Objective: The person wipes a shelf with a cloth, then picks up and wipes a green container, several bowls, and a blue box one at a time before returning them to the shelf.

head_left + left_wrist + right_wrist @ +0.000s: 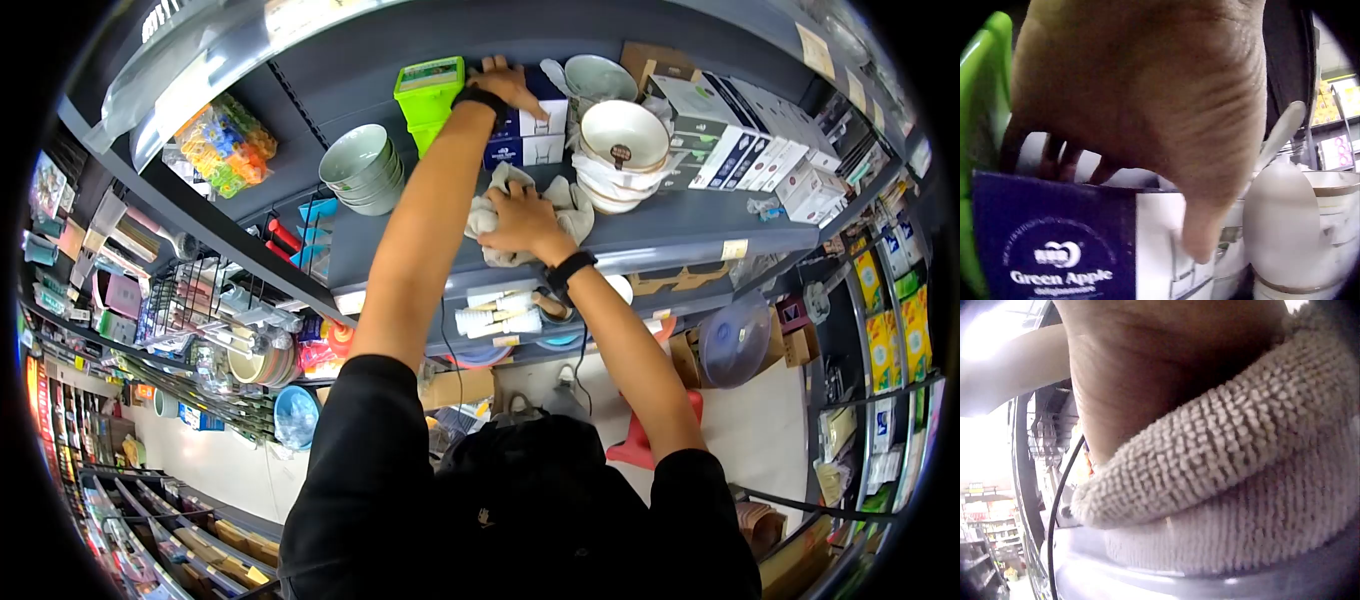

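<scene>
A blue and white boxed glassware set (524,148) sits on the grey shelf. In the head view my left hand (505,88) reaches over its top. The left wrist view shows the thumb against the white part of the box (1054,244) and the other fingers bent past its upper edge. My right hand (522,222) grips a beige ribbed cloth (570,208) at the shelf's front, just before the box. Up close, the cloth (1210,456) bunches in a thick fold under the palm and lies on the shelf edge.
Bright green tubs (430,90) stand left of the box, with stacked pale green bowls (358,160) farther left. White bowls (625,135) in wrapping are stacked to the right, beside several product boxes (735,150). Another shelf surface (690,25) overhangs the back.
</scene>
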Demonstrator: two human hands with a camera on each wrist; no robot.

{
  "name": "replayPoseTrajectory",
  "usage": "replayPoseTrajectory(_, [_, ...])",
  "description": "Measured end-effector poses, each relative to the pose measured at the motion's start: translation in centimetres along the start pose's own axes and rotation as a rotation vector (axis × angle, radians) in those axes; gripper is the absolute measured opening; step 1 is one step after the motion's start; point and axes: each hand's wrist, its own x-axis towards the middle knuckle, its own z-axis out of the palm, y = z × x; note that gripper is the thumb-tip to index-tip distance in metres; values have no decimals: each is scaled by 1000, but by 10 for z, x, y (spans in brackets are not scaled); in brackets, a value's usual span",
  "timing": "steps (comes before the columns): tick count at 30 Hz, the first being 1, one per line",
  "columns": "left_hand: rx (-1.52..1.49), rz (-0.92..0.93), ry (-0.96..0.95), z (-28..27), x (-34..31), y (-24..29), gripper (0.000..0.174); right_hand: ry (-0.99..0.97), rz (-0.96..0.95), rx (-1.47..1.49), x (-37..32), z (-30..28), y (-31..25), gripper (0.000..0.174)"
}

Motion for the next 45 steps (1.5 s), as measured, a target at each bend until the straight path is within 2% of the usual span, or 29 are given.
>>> replayPoseTrajectory(1, [38, 9, 30, -1, 0, -3, 130, -17, 9, 43, 0, 0, 1, 77])
replayPoseTrajectory(3, [28, -18, -104, -7, 6, -1, 131, -10, 18, 94, -1, 0, 3, 77])
replayPoseTrajectory(5, [14, 24, -137, -2, 4, -1, 127, 47, 17, 83, -3, 4, 1, 77])
replayPoseTrajectory(8, [50, 21, -79, 0, 2, -1, 123, 35, 20, 74, -3, 5, 2, 77])
replayPoseTrajectory(11, [66, 114, -85, -16, -22, 11, 119, 26, 11, 58, -1, 5, 3, 77])
replayPoseTrajectory(13, [33, 81, 83, -9, -33, 23, 114, 31, 9, 54, -1, 6, 3, 77])
replayPoseTrajectory(19, [-111, 16, 175, 1, -66, 30, 103, 59, 15, 54, -4, 7, 1, 70])
replayPoseTrajectory(21, [-59, -38, 315, 4, -79, 25, 99, 107, -11, 41, -4, 9, 3, 71])
replayPoseTrajectory(23, [-108, 19, 280, -9, -108, 17, 96, 87, -2, 44, -5, 6, 1, 73])
replayPoseTrajectory(25, [-125, 12, 277, -14, -129, 11, 95, 166, -32, 13, -6, 9, 1, 76])
replayPoseTrajectory(26, [-124, -2, 267, -13, -139, 5, 95, 95, -13, 15, -5, 6, 1, 80])
replayPoseTrajectory(29, [-218, 82, 313, -15, -175, -17, 91, 84, -55, -20, 0, 13, 8, 85])
replayPoseTrajectory(31, [-142, 76, 419, -5, -192, -35, 92, 34, -54, -43, 2, 10, 8, 75])
replayPoseTrajectory(33, [-179, 1, 273, -4, -214, -50, 94, 48, -93, 6, 6, 11, 10, 72])
replayPoseTrajectory(34, [-174, -26, 236, 3, -219, -59, 94, 108, -72, -112, 8, 16, 8, 74])
replayPoseTrajectory(35, [-170, -54, 200, 15, -222, -69, 95, 40, -46, -58, 12, 16, 10, 78])
replayPoseTrajectory(38, [-141, -47, 253, 68, -221, -110, 98, 10, 13, -1, -3, -8, -5, 83])
replayPoseTrajectory(39, [-127, -52, 274, 78, -220, -118, 99, -11, -23, 57, 1, -10, 0, 85])
replayPoseTrajectory(40, [-196, -122, 187, 79, -223, -119, 100, 32, -6, 128, 9, -5, 9, 82])
replayPoseTrajectory(42, [-183, -131, 187, 79, -232, -116, 101, 58, 43, 226, 26, -9, 24, 80])
replayPoseTrajectory(43, [-166, -133, 188, 79, -234, -115, 101, 87, 67, 318, 29, -14, 28, 73])
replayPoseTrajectory(45, [-164, -128, 224, 87, -232, -116, 101, -43, 13, 860, 24, -32, 34, 66])
